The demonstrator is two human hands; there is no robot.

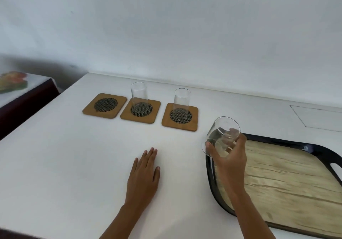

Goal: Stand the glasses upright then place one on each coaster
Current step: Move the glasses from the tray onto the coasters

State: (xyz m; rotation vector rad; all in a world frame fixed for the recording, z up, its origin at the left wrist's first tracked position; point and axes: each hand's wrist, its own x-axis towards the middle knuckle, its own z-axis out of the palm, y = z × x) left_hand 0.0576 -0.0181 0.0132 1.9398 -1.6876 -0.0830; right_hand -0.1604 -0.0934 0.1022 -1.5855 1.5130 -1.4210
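Your right hand (229, 157) has its grip closed around the third glass (221, 137), fingers wrapped round the wall with the thumb on the near side. The glass is off the bench (74, 164), hanging over the near left corner of the tray (211, 174). Its long axis is tilted, not yet plumb: one end leans up toward 1 o'clock and the other sits low toward 7 o'clock. I cannot tell for certain which end is the mouth.

The relation that matters is this: the only bare coaster (105, 105) lies toward 10 o'clock from your grip, the farthest of the row, with both filled coasters between it and the glass. Judging from that, the carry has to cross over or in front of two standing glasses, so bring the axis plumb before you travel and keep the base above their rims.

Your left hand (144, 174) lies flat on the bench, fingers straight, holding nothing. It is nearer the bare coaster than your right, which sits toward 11 o'clock from it, so a hand-over would be a fair option.

Count: three glasses, three coasters, one tray. The middle glass (139, 97) stands upright on the middle coaster (140, 111); the right glass (182, 102) stands upright on the right coaster (179, 117). Two placed, one to go.
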